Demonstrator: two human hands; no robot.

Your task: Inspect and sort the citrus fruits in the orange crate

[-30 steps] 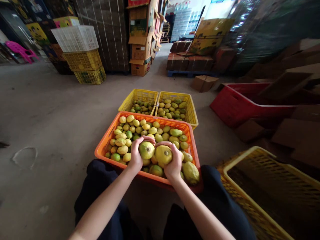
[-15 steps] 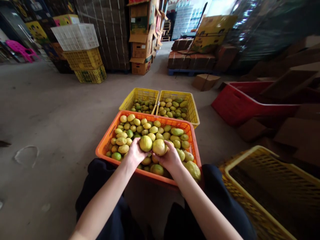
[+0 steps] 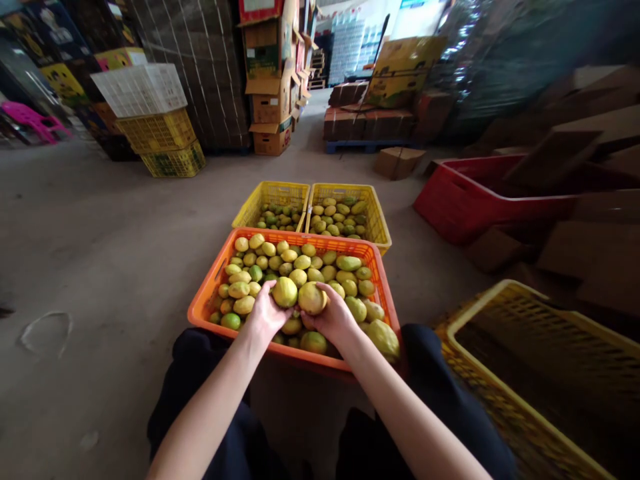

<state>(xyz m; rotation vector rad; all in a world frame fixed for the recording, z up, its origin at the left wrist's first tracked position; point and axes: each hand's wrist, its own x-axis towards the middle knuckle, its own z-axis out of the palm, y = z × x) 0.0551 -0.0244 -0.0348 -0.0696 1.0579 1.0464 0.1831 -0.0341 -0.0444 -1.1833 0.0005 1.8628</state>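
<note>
- Head view: left hand (image 3: 267,312), cupped around one yellow-green fruit (image 3: 285,292) from its 8 o'clock side.
- Right hand (image 3: 334,315), gripping a second fruit (image 3: 312,298) from 4 o'clock.
- Position: both fruits above the middle of the orange crate (image 3: 206,299); yellow crates (image 3: 353,188) at 12 o'clock.
- Change: fruits turned, stem ends no longer facing the camera; palms now more upward.
- Meaning, as judged: other faces exposed for viewing; neither fruit released.

Free floor (image 3: 110,233) left. Orange crate (image 3: 210,287) blocks centre, yellow crates (image 3: 376,217) just behind; red crate (image 3: 445,200) right, basket (image 3: 575,340) lower right.
</note>
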